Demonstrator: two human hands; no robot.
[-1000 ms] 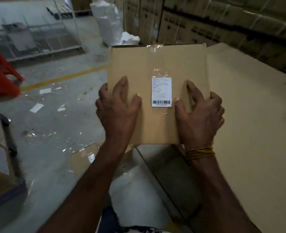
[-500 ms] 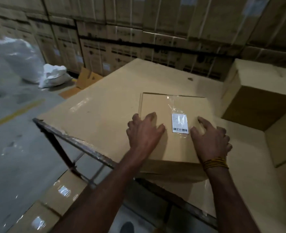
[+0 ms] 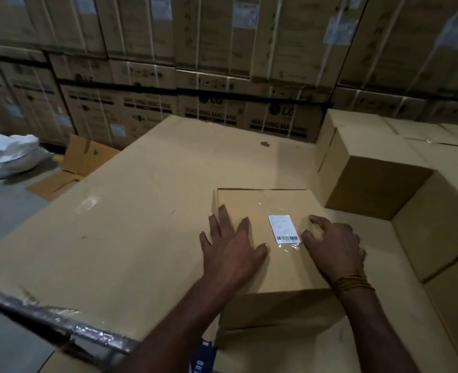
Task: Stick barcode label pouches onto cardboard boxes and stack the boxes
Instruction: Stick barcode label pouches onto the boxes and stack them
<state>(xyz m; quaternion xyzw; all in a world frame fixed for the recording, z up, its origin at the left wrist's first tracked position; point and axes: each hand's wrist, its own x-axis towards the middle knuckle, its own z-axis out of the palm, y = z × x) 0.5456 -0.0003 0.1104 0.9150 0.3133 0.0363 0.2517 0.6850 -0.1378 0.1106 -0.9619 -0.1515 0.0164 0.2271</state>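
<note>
- Cardboard is the material of nearly everything seen: a small cardboard box (image 3: 271,254) is set on a broad cardboard-covered bench (image 3: 131,216), toward its right side.
- A clear barcode label pouch (image 3: 284,230) is stuck on the top face of that box, with a white label and its barcode at the near end.
- The left hand (image 3: 230,251) is laid flat on the left part of the box top, its fingers (image 3: 224,219) spread wide and straight; nothing is gripped by it.
- The right hand (image 3: 333,246) is placed on the right part of the box top, just beside the pouch, with its fingers (image 3: 316,220) bent and their tips pressed to the cardboard; nothing is held.
- A band of yellow thread (image 3: 353,282) is worn on the right wrist.
- A larger cardboard box (image 3: 370,168) is seen just beyond and to the right of the small one, with more cartons beside it.
- A wall of stacked washing machine cartons (image 3: 222,76) is seen behind the bench.
- A white sack (image 3: 10,152) and flattened cardboard (image 3: 74,168) are left on the floor at the left.
- A plastic-wrapped metal bar (image 3: 55,319) is seen along the near edge of the bench.
</note>
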